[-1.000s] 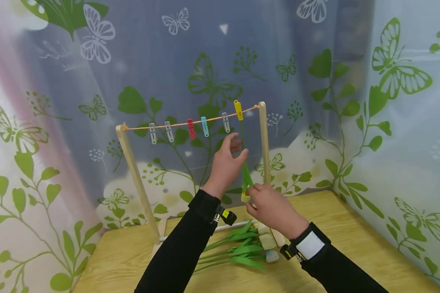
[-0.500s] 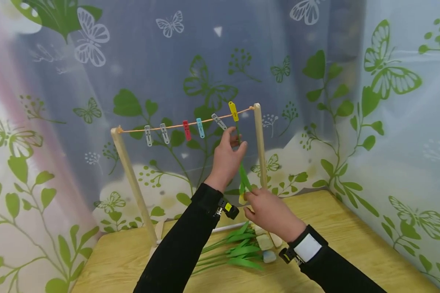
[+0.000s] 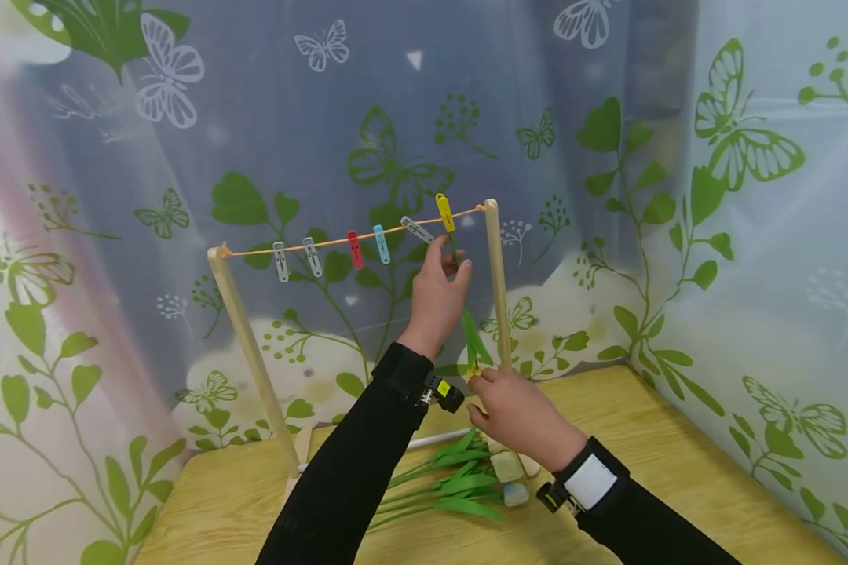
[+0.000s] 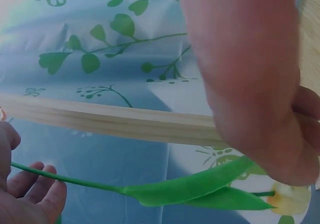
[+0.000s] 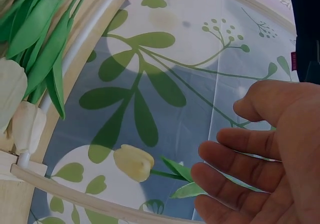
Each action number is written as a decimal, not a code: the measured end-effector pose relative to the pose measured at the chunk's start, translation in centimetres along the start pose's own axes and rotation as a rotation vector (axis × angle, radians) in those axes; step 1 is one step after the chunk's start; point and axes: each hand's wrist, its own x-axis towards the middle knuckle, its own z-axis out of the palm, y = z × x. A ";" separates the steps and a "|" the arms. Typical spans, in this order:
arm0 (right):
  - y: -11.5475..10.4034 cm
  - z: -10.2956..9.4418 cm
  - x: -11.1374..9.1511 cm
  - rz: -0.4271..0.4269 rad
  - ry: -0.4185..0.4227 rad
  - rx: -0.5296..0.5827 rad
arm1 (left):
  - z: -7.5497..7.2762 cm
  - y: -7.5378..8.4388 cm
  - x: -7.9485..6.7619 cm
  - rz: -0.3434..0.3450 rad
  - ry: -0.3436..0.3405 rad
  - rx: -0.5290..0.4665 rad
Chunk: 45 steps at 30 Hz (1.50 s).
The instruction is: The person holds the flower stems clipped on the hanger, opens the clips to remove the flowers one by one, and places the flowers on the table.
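Note:
A yellow tulip (image 5: 134, 164) hangs upside down, its stem held by a yellow clothespin (image 3: 444, 213) on the cord. My left hand (image 3: 434, 306) is raised just under the cord, its index fingertip right at a tilted grey clothespin (image 3: 417, 229). In the left wrist view the green stem (image 4: 80, 181) passes between thumb and loosely bent fingers, above the tulip's leaves (image 4: 185, 189). Lower down, my right hand (image 3: 526, 408) is beside the bloom and leaf tips. The right wrist view shows its fingers (image 5: 240, 154) relaxed and spread, with the bloom beyond them.
An orange cord (image 3: 332, 242) runs between two wooden posts (image 3: 254, 353). Two more grey clothespins, a red one (image 3: 355, 249) and a blue one (image 3: 381, 244) hang along it. Several tulips (image 3: 459, 479) lie on the wooden table (image 3: 650, 471). A patterned curtain stands behind.
My left hand has risen towards the cord, and the grey clothespin has swung from hanging down to tilted. My right hand stays low and now covers more of the bloom in the head view.

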 end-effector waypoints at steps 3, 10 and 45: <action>-0.3 0.2 0.0 0.006 -0.019 0.001 | 0.0 -0.2 0.3 -0.007 0.016 -0.019; -0.8 0.4 -0.1 0.013 -0.046 0.009 | 0.0 -0.3 0.6 -0.018 0.057 -0.063; 1.1 -2.4 1.7 -0.013 -0.023 0.035 | -0.3 0.3 1.5 -0.044 0.058 -0.284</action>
